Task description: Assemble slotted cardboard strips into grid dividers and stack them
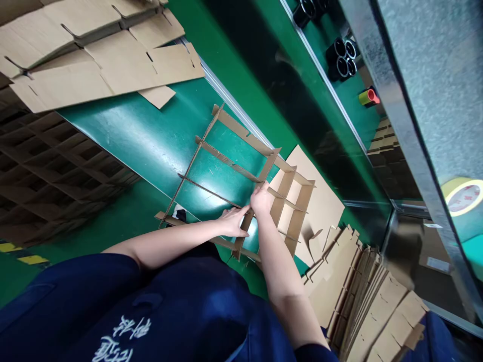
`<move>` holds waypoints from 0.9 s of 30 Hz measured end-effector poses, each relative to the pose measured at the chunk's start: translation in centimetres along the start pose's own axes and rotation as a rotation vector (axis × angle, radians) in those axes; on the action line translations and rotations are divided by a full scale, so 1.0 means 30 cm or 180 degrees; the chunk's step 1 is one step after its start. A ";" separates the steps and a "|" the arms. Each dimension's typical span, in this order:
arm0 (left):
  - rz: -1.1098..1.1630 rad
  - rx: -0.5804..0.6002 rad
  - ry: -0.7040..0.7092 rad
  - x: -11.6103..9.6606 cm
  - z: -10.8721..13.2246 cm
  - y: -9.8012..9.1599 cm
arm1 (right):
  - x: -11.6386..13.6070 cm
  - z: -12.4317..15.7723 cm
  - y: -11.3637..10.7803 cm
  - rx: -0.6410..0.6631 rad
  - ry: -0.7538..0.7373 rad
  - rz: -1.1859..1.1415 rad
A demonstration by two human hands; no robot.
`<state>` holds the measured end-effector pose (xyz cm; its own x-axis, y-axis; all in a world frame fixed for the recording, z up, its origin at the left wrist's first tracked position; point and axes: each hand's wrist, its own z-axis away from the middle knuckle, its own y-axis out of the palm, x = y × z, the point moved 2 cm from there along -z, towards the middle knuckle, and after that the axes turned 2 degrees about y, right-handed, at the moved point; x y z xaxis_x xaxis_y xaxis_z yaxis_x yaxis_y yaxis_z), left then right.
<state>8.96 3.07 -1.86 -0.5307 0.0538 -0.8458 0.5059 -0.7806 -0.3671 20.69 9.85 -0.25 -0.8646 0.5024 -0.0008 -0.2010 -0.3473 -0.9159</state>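
Flat box blanks [94,55] sit well left of and beyond the fingers on the green surface [151,136]. Left hand [234,221]: fingers curled loosely on a strip of the cardboard divider grid [241,171], which lies directly under both hands. Right hand [261,198]: fingers pinched shut on a cross strip. Cut strips stack [362,291] sits right of the fingers, near.

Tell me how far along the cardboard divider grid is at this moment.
Done: several strips of the divider grid already interlock on the green table. In hand: the left hand and right hand both grip one cross strip at the grid's near side. Left: a stack of loose strips lies at the right, and flat boxes lie unfolded at upper left.
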 end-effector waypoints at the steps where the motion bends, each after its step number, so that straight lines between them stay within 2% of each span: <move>1: -0.0105 -0.0030 -0.0061 -0.001 0.000 0.001 | -0.002 0.001 0.006 -0.0096 -0.0017 -0.0050; 5: -0.0470 -0.0341 -0.0125 0.006 0.042 -0.006 | -0.009 0.000 0.040 -0.0466 -0.0046 -0.0234; 8: -0.0704 -0.0598 0.0408 0.009 0.114 -0.008 | -0.008 -0.002 0.058 -0.0565 -0.0082 -0.0280; 11: -0.1140 -0.0225 0.1325 0.007 0.178 0.026 | -0.007 -0.005 0.054 -0.0555 -0.0110 -0.0303; 13: -0.1534 0.0165 0.1561 0.014 0.194 0.063 | -0.010 -0.010 0.043 -0.0483 -0.0088 -0.0321; 16: -0.1899 0.0412 0.1450 0.028 0.183 0.103 | -0.020 -0.023 0.023 -0.0395 -0.0047 -0.0315; 21: -0.2095 0.0285 0.1474 0.030 0.166 0.114 | -0.036 -0.051 0.021 -0.0395 0.0062 -0.0343; 27: -0.2193 0.0358 0.1476 0.028 0.159 0.134 | -0.023 -0.059 0.019 -0.0324 0.0023 -0.0355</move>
<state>7.30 -2.99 -2.19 -0.3504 0.7729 -0.5289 0.0869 -0.5355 -0.8401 21.99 10.70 -1.47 -0.8361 0.5392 0.1007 -0.2477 -0.2072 -0.9464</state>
